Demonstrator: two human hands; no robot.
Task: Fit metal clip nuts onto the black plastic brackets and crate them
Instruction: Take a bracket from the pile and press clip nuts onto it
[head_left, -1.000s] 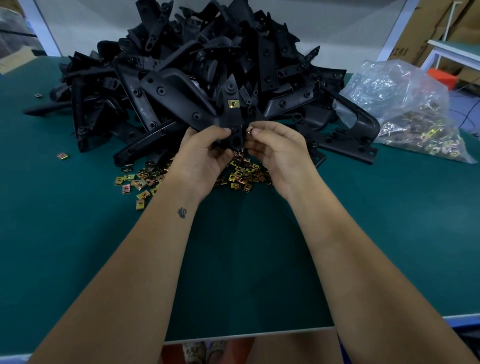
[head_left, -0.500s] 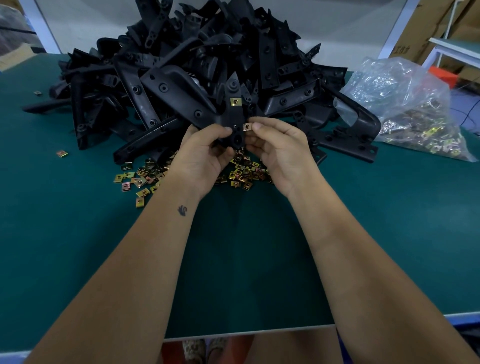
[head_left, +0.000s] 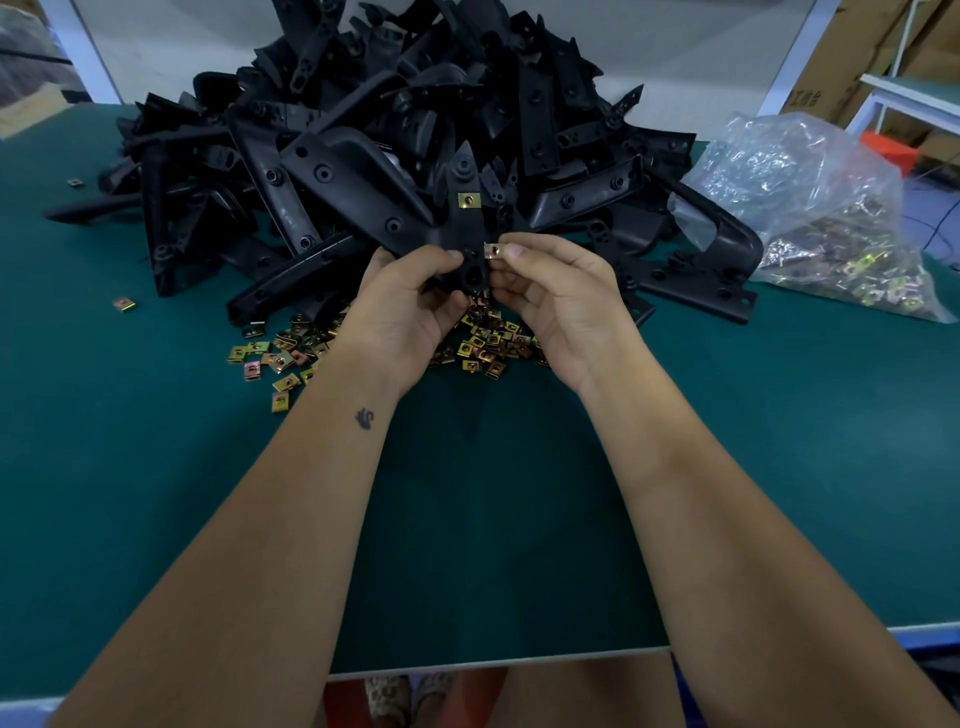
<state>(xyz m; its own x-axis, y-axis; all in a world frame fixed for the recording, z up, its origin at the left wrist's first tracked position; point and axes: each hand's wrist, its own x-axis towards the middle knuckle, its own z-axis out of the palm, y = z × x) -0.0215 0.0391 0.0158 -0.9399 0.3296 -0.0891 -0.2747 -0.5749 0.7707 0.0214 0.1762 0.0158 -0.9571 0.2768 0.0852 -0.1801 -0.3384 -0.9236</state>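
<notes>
A black plastic bracket (head_left: 464, 228) stands upright above the green table, gripped at its lower end by my left hand (head_left: 410, 306). One brass clip nut (head_left: 468, 200) sits fitted on its upper part. My right hand (head_left: 556, 296) pinches a second clip nut (head_left: 492, 251) between thumb and forefinger, touching the bracket's right edge near a hole. Loose clip nuts (head_left: 483, 345) lie scattered on the table under and between both hands.
A big heap of black brackets (head_left: 395, 130) fills the table behind my hands. A clear plastic bag of clip nuts (head_left: 810, 218) lies at the right. Stray nuts (head_left: 123, 304) lie at the left. The table's near edge (head_left: 493, 662) runs below my forearms.
Both hands lifted the bracket slightly. My right hand brought the clip nut up from below to the bracket's right edge.
</notes>
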